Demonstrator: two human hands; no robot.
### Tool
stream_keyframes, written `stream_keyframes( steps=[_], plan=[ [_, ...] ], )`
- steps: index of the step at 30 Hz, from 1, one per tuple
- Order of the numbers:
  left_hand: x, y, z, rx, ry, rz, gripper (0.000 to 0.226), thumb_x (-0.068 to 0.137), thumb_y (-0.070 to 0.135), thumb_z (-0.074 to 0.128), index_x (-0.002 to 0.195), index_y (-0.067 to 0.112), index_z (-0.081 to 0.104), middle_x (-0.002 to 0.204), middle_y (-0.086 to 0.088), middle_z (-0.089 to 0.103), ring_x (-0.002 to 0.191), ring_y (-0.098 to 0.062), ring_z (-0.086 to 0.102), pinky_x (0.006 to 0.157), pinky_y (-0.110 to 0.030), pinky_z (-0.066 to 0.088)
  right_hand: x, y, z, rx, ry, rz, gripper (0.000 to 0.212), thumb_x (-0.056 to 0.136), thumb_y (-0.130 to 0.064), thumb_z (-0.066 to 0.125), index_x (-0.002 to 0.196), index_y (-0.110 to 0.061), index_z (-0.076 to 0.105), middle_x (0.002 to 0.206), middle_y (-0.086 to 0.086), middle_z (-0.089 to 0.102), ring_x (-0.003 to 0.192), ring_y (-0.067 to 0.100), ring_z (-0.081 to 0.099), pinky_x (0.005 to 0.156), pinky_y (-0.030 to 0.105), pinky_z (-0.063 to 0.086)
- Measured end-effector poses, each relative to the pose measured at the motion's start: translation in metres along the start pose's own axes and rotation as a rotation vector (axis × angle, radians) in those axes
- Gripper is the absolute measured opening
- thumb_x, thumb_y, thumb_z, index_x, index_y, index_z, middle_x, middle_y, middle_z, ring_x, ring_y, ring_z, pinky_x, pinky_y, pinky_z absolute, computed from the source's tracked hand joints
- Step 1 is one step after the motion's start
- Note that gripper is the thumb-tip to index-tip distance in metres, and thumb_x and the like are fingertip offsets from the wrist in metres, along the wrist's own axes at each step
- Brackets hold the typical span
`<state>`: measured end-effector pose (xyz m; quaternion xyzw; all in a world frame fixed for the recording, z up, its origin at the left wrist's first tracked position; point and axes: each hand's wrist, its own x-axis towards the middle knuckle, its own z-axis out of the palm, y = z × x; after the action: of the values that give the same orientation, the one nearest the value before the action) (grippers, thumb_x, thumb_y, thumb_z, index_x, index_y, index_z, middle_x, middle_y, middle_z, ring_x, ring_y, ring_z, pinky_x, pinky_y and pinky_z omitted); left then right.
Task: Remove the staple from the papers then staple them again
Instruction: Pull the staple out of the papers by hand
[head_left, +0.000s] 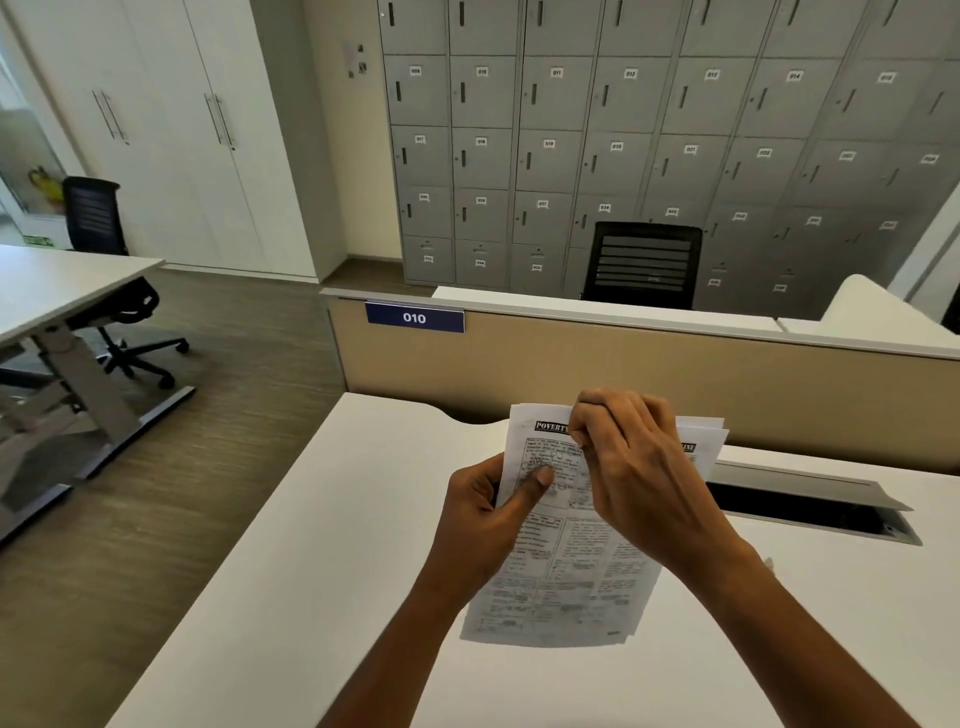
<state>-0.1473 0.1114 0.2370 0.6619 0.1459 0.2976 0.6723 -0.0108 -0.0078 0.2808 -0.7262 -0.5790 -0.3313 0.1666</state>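
While the left hand (488, 514) grips the left edge of the papers (566, 587), its thumb lies flat across the printed top sheet and its fingers are curled behind the stack. The right hand (628, 462) is bunched at the upper part of the same sheets, fingers curled tight and thumb and forefinger pinching the paper just below the bold heading near the top left corner. Whether a staple sits under those fingertips cannot be made out. The papers are a thin stack of several printed sheets, their top right corners fanned slightly apart. They are held in front of the person over the white tabletop (311, 571), and it is unclear whether the lower edge touches it. To the right, a long cable slot (800, 506) is set into the tabletop with its flap raised. Behind the tabletop runs a tan partition (571, 364) bearing a blue sign (414, 317) marked 010. Past that stand a black chair (642, 265) and a wall of grey numbered lockers (623, 130). Off to the left are another desk (62, 280), a second chair (96, 215) and tall white cupboards (171, 130).
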Motion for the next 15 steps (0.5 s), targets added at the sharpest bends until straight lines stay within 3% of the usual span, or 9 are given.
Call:
stream_keyframes(
  steps=[4, 10, 15],
  plan=[
    [0.006, -0.003, -0.042, -0.026, -0.028, -0.006, 0.02, 0.098, 0.028, 0.068, 0.105, 0.045, 0.078, 0.103, 0.005, 0.082, 0.09, -0.021, 0.08, 0.071, -0.027, 0.064, 0.021, -0.031, 0.015, -0.037, -0.001, 0.018, 0.029, 0.085, -0.022, 0.068, 0.107, -0.004, 0.063, 0.11, 0.015, 0.067, 0.097, 0.028, 0.065, 0.086, 0.042, 0.052],
    [0.018, -0.008, -0.114, -0.064, -0.118, -0.011, 0.017, 0.099, 0.027, 0.068, 0.109, 0.034, 0.079, 0.104, -0.001, 0.082, 0.093, -0.025, 0.08, 0.075, -0.034, 0.066, 0.051, -0.085, 0.04, -0.075, -0.035, 0.076, 0.028, 0.085, -0.017, 0.071, 0.108, -0.006, 0.06, 0.113, 0.013, 0.064, 0.101, 0.027, 0.062, 0.088, 0.04, 0.051],
    [0.022, -0.015, -0.158, -0.063, -0.126, -0.021, 0.018, 0.099, 0.026, 0.067, 0.108, 0.035, 0.08, 0.102, 0.0, 0.082, 0.092, -0.023, 0.08, 0.074, -0.035, 0.066, 0.072, -0.122, 0.059, -0.072, -0.046, 0.107, 0.022, 0.094, -0.021, 0.052, 0.109, -0.007, 0.058, 0.116, 0.012, 0.062, 0.104, 0.027, 0.06, 0.09, 0.038, 0.046]
  ],
)
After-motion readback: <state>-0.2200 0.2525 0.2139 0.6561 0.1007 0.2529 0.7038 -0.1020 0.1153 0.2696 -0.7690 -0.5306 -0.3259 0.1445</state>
